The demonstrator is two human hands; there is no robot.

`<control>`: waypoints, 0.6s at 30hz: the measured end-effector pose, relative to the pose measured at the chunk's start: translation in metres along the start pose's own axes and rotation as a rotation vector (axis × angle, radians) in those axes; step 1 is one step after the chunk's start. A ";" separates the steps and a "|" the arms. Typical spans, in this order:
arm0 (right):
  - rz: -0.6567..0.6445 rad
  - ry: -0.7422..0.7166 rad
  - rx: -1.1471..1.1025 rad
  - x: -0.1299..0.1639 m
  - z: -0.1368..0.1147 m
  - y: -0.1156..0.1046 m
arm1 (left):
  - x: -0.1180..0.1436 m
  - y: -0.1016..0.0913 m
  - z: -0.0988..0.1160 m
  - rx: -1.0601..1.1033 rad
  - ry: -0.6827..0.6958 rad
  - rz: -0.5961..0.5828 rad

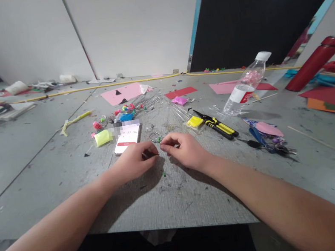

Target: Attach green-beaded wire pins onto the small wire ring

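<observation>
My left hand is closed in a pinch just above the grey table, and whatever sits between its fingertips is too small to make out. Facing it, my right hand also pinches, thumb against finger, with its hold unclear. The fingertips are a small gap apart. Just beyond them is a thin wire ring with a small green bit by the right fingertips. Another green bit lies on the table nearer to me. A lit phone lies beyond my left hand.
Black-and-yellow pliers and a yellow packet lie right of centre. A water bottle and a red flask stand further right, near keys. A pale yellow lump and pink paper lie left.
</observation>
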State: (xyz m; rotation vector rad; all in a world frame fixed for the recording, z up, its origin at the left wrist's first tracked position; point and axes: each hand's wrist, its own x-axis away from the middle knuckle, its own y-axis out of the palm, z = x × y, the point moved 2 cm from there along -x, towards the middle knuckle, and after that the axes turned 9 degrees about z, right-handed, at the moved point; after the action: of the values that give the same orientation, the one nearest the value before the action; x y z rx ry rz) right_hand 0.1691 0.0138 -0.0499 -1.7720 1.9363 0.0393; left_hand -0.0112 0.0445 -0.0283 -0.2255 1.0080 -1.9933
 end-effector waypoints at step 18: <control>0.106 -0.163 -0.043 0.010 -0.011 0.002 | -0.001 -0.006 0.005 -0.013 0.005 0.250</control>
State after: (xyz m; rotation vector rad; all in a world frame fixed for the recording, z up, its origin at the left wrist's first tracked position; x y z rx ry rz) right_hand 0.1634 0.0010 -0.0444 -1.6368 1.9222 0.2563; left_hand -0.0118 0.0444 -0.0209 -0.0958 1.0012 -1.7618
